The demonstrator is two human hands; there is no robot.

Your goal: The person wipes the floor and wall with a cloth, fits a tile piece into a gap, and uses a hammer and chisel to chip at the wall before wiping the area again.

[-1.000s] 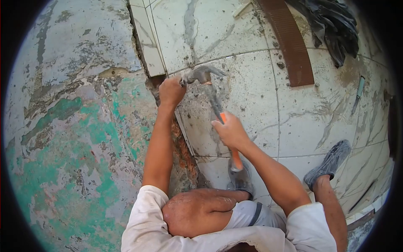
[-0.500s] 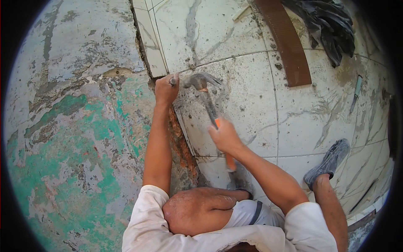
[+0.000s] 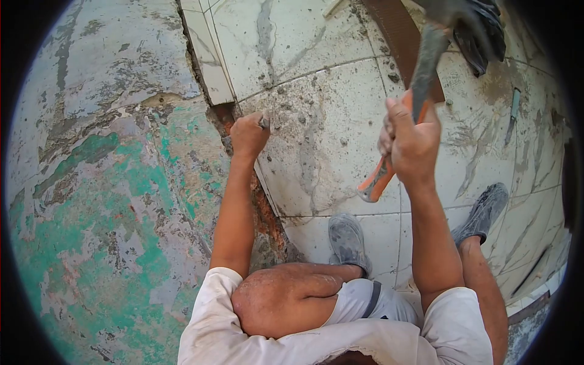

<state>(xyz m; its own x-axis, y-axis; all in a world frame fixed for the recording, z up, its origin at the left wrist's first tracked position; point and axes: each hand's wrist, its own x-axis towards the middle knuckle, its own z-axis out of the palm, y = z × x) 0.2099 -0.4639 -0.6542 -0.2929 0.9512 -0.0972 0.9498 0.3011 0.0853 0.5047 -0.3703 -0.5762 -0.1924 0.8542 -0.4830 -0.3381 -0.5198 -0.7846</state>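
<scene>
My left hand [image 3: 248, 137] is closed around a chisel; only the round metal end of the chisel [image 3: 264, 123] sticks out of the fist, and its tip is hidden. The fist is at the foot of the wall, beside a broken gap [image 3: 224, 113] at the end of the skirting tile [image 3: 210, 58]. My right hand [image 3: 415, 143] grips a claw hammer [image 3: 428, 61] by its orange and grey handle. The hammer is raised over the floor to the right, its head blurred at the top of the view.
Peeling green and grey paint covers the wall [image 3: 109, 231]. Grit lies over the marbled floor tiles [image 3: 328, 115]. A brown strip [image 3: 395, 24] and a black plastic bag [image 3: 480, 45] lie farther off, with a knife-like tool [image 3: 513, 115] at right. My shoes [image 3: 348, 240] rest on the tiles.
The hammer has swung up and to the right, away from my left fist. My left hand has shifted slightly down and right and turned, still around the chisel.
</scene>
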